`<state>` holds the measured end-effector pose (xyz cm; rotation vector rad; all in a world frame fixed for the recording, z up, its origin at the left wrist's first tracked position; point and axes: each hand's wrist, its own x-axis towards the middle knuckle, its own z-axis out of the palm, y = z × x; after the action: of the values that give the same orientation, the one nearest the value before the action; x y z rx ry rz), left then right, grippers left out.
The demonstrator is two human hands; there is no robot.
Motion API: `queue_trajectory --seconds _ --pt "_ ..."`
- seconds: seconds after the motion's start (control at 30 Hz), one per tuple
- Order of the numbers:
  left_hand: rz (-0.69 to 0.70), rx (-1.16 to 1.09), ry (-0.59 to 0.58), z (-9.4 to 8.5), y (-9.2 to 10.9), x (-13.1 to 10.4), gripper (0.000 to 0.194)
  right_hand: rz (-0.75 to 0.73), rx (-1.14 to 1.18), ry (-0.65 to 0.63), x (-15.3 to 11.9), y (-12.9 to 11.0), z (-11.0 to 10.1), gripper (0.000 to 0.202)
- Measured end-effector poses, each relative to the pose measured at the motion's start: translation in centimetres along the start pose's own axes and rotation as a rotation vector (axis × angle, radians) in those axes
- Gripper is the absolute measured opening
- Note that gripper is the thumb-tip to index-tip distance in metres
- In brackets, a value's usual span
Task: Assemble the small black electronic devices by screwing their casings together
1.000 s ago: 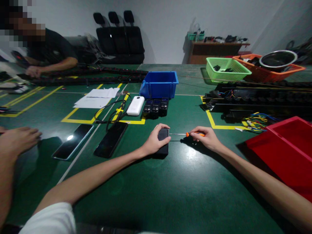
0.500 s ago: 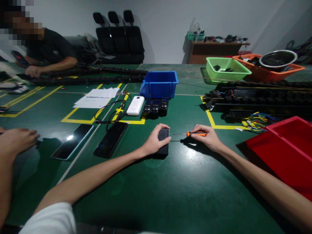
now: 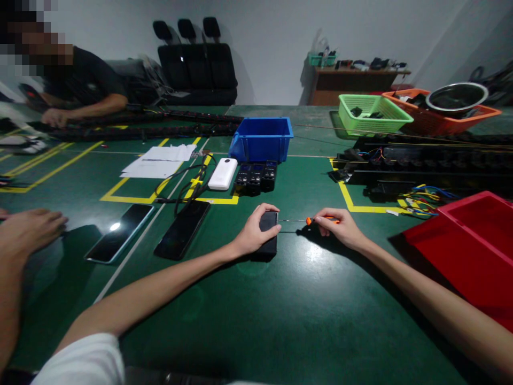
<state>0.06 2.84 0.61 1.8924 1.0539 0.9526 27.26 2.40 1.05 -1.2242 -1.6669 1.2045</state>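
Left of our left hand point(image 3: 255, 231) we see two phones point(image 3: 182, 230); beyond our right hand point(image 3: 340, 225), a green basket point(image 3: 379, 127).

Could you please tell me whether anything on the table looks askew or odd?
Slightly: the papers lie askew across the yellow tape, and the coloured wires sprawl in a tangle by the red bin. The black box in the left hand shows no visible damage.

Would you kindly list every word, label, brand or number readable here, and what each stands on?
Nothing can be read with certainty.
Black devices: pale marks, too small to read.
Paper sheets: any print too faint and blurred.
Black box in the left hand: none visible.
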Motion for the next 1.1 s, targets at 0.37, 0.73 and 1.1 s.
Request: queue_trajectory --seconds 0.37,0.73,1.1 --pt "-0.014 -0.018 -0.002 0.0 0.1 -0.1 0.035 -0.045 0.0 0.052 0.2 0.6 -0.2 0.034" --pt "-0.019 -0.016 0.002 -0.1 0.1 -0.2 0.035 -0.116 0.004 0.054 0.3 0.8 -0.2 0.03" --pt "-0.041 -0.113 -0.017 0.0 0.0 -0.2 0.039 -0.067 -0.047 0.066 0.2 0.4 -0.2 0.031"
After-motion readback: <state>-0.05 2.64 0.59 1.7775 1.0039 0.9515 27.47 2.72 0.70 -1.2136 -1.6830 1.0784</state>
